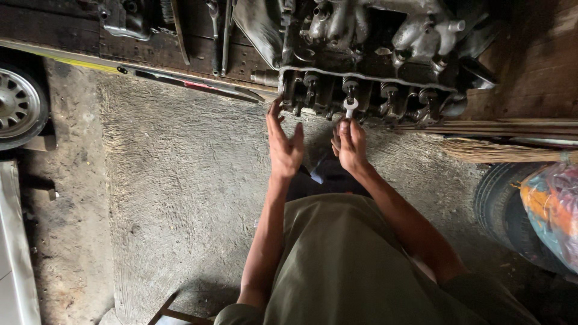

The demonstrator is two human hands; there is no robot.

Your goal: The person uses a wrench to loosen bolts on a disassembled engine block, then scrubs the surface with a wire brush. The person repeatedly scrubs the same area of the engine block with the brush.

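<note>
Right hand (pixel 351 146) is closed around the handle of one small spanner (pixel 350 108) — its open silver jaw pokes up past the fingertips and sits right against the front edge of the engine block (pixel 361 54). That block is the big grimy metal piece lying on the dark wooden bench (pixel 150 45), at its near edge, with a row of valve springs (pixel 385 96) along the front; I count about five, though the dirt and shadow make the count unsure.

Left hand (pixel 283 141) is spread wide, fingers fanned, holding nothing — its fingertips are up at the block's left front corner, just beside it; whether they touch it I cannot tell.

Further left on the bench, two long wrenches (pixel 220 36) lie side by side, and one dull metal casting (pixel 126 18) sits near the far edge.

Down on the rough concrete floor (pixel 180 180): one car wheel (pixel 18 105) at the left edge, one dark tyre (pixel 506 204) at the right, one bright plastic bag (pixel 554 204) resting against it, and one straw broom (pixel 494 150) lying just below the bench edge.
</note>
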